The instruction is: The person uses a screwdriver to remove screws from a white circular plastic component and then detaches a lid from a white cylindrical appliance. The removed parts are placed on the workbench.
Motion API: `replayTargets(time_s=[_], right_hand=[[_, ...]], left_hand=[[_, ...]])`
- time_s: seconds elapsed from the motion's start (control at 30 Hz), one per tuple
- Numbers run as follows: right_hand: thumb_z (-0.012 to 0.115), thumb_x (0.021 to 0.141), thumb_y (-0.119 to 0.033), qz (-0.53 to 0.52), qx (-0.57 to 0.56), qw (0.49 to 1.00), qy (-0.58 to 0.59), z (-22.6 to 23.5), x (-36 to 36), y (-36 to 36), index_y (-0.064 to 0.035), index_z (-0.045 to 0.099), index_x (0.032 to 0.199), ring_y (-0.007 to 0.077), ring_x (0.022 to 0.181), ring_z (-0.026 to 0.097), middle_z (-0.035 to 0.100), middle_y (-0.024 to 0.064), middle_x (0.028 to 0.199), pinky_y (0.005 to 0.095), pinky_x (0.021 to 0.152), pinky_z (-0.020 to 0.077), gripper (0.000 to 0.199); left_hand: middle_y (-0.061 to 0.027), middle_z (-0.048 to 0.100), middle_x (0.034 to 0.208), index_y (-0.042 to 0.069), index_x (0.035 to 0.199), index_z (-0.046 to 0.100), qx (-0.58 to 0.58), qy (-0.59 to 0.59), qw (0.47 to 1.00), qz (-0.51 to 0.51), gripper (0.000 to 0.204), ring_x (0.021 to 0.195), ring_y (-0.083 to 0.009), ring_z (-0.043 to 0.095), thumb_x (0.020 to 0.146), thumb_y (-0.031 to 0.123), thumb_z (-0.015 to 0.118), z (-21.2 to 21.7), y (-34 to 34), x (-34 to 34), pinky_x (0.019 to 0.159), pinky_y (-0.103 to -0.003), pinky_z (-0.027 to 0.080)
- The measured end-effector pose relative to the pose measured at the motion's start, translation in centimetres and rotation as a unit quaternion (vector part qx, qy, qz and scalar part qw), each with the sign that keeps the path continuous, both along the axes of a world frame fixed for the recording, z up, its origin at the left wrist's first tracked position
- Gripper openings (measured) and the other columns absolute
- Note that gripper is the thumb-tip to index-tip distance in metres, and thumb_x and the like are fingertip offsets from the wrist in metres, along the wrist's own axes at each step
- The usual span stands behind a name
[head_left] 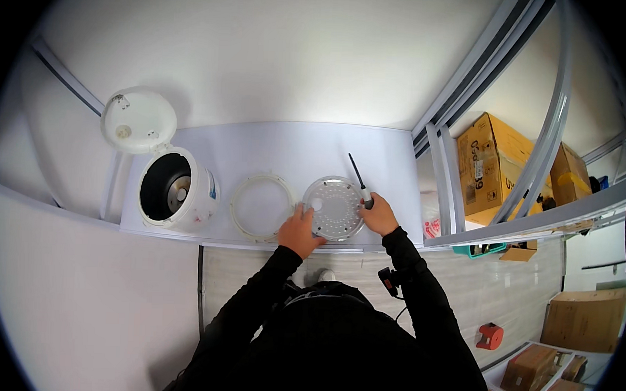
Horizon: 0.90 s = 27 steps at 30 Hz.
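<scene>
A round, silvery inner lid plate dotted with small holes lies flat near the table's front edge. My left hand holds its left rim, fingers on the upper side and thumb toward the front. In my right hand, a screwdriver with a dark shaft and a pale and dark handle tilts away up and left; that hand is closed beside the plate's right rim. A thin whitish ring lies left of the plate. Farther left stands a white rice cooker, its lid swung open and its dark inside showing.
The white table meets a pale wall behind. A metal-framed shelf with cardboard boxes borders the right end. A small red stool stands on the floor, near more boxes at lower right.
</scene>
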State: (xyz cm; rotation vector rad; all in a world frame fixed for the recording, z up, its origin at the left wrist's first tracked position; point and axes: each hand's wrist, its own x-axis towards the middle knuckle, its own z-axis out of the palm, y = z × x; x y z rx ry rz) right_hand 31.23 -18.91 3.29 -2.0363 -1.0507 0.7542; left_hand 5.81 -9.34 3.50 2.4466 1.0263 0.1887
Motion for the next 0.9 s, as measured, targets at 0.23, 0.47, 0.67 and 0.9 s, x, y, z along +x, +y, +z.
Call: replayTargets(time_s=[0.23, 0.47, 0.67, 0.9], right_hand=[[0.069, 0.081, -0.022, 0.066, -0.038, 0.995, -0.06, 1.8, 0.7, 1.5, 0.0024, 0.063, 0.106, 0.0446, 0.094, 0.067, 0.07, 0.0248, 0.096, 0.0478, 0.084, 0.0536, 0.035], [0.068, 0.081, -0.023, 0.126, -0.048, 0.988, -0.08, 2.0, 1.3, 2.4, 0.0051, 0.063, 0.108, 0.0461, 0.096, 0.066, 0.069, 0.0267, 0.098, 0.0492, 0.086, 0.0527, 0.039], [0.067, 0.08, -0.022, 0.146, -0.067, 0.985, -0.065, 2.4, 1.6, 2.9, 0.0046, 0.063, 0.108, 0.0461, 0.097, 0.066, 0.069, 0.0276, 0.098, 0.0497, 0.086, 0.0526, 0.039], [0.068, 0.083, -0.02, 0.09, -0.001, 0.991, -0.098, 4.7, 1.0, 3.9, 0.0032, 0.059, 0.118, 0.0462, 0.088, 0.068, 0.07, 0.0255, 0.092, 0.0481, 0.08, 0.054, 0.043]], left_hand=[[-0.03, 0.032, 0.162, 0.004, 0.156, 0.035, -0.022, 0.103, 0.994, 0.038, 0.103, 0.111, -0.0411, 0.068, 0.075, 0.041, 0.087, 1.3, -0.7, 1.6, 0.092, -0.045, 0.057], [-0.0327, 0.034, 0.16, 0.003, 0.155, 0.037, -0.04, 0.104, 0.992, 0.058, 0.101, 0.122, -0.043, 0.063, 0.075, 0.041, 0.085, 1.4, -0.3, 1.7, 0.098, -0.048, 0.055], [-0.0321, 0.041, 0.156, 0.002, 0.153, 0.04, -0.055, 0.078, 0.993, 0.067, 0.093, 0.124, -0.0439, 0.062, 0.08, 0.043, 0.08, 2.6, -0.2, 1.3, 0.102, -0.047, 0.053], [-0.0236, 0.055, 0.145, 0.001, 0.14, 0.055, 0.003, -0.046, 0.993, 0.107, 0.067, 0.122, -0.0403, 0.063, 0.087, 0.037, 0.075, 3.3, 1.2, 0.2, 0.102, -0.046, 0.052]])
